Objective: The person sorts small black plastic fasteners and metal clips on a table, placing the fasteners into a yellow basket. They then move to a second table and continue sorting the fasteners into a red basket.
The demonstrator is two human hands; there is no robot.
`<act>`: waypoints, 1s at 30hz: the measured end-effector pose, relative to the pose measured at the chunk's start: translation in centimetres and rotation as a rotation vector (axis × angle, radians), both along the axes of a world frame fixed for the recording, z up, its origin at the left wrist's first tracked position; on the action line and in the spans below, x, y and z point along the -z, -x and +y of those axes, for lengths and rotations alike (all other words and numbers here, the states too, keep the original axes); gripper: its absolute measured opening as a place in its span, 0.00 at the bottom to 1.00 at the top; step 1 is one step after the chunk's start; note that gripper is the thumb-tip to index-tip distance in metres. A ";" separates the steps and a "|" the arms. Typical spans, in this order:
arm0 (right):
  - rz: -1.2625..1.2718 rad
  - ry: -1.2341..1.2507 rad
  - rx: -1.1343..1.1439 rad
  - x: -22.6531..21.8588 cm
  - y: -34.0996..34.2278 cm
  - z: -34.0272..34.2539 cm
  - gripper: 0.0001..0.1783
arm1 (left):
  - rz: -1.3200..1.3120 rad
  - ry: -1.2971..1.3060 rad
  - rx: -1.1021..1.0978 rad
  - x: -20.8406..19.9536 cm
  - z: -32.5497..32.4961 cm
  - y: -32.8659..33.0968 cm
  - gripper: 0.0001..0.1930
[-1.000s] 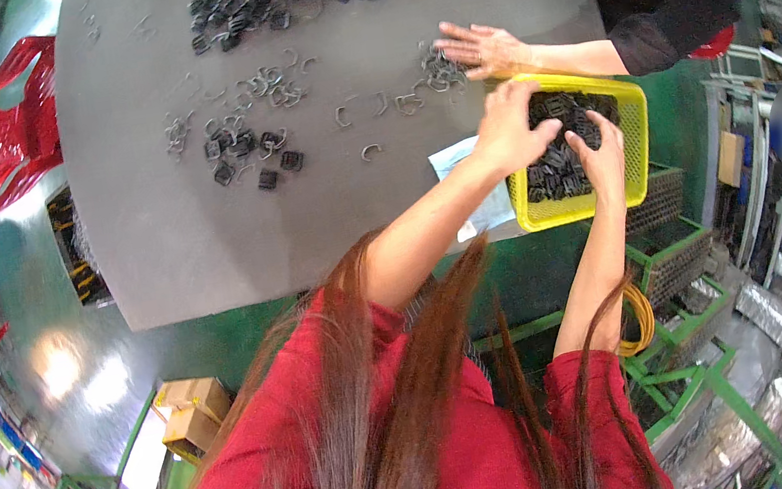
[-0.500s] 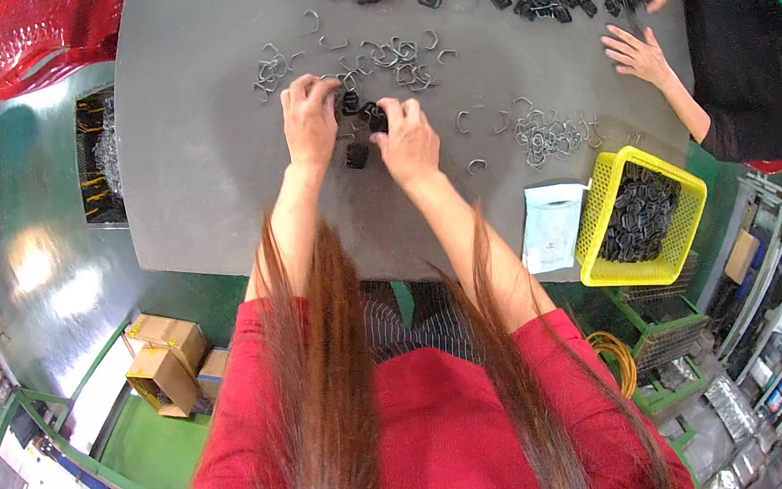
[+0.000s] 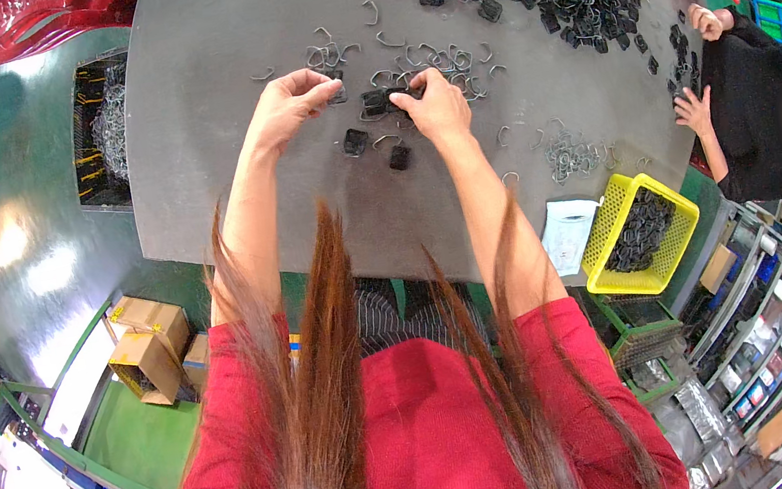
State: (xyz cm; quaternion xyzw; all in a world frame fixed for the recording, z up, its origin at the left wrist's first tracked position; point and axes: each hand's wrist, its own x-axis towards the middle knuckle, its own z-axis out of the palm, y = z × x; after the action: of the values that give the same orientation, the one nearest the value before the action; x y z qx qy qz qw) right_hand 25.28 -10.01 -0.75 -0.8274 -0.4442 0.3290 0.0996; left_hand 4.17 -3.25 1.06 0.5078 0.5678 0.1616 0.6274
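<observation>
Right hand [image 3: 440, 111] — thumb and fingers closed on small black block [image 3: 376, 102], at grey table [image 3: 234, 207], height above it unclear, beside loose wire hooks [image 3: 456, 59]; left hand [image 3: 288, 110] — fingertips drawn together left of block, whether pinching anything, cannot tell; block probably light, stiff, sturdy, perhaps slippery — best pinched by opposite edges; hooks likely springy, prone to tangle
</observation>
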 end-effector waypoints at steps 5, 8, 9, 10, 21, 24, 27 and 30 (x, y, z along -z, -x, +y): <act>0.496 -0.086 0.180 0.7 -2.9 -0.7 0.11 | 0.162 -0.226 -0.170 1.8 -0.5 0.4 0.10; 1.218 -0.094 0.424 -2.8 -5.5 -2.9 0.10 | 0.372 -0.732 -0.003 1.9 -2.0 -1.9 0.10; 1.279 -0.133 0.479 -4.2 -5.3 -3.3 0.10 | 0.409 -0.768 0.058 1.4 -2.8 -3.3 0.11; 1.338 -0.180 0.537 -5.0 -5.3 -3.3 0.11 | 0.468 -0.831 0.096 1.5 -3.6 -4.9 0.12; 0.185 0.062 -0.089 0.5 -2.5 -1.8 0.15 | 0.189 -0.167 0.009 1.7 -0.9 -0.4 0.11; 0.379 -0.018 0.016 0.9 -4.5 -2.9 0.15 | -0.020 0.160 0.034 0.6 -0.5 1.7 0.12; 0.611 0.001 0.148 0.3 -5.4 -3.1 0.12 | -0.163 0.129 -0.142 0.6 -0.6 3.3 0.12; 1.045 -0.039 0.416 -1.3 -6.2 -3.4 0.07 | -0.553 0.354 -0.404 -0.2 -1.1 3.0 0.09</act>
State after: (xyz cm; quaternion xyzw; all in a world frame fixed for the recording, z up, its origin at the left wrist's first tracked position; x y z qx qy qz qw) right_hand 31.52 -13.42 0.56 -0.6225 -0.1693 0.6602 0.3847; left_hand 1.22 -4.36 1.28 0.2067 0.4847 0.3123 0.7905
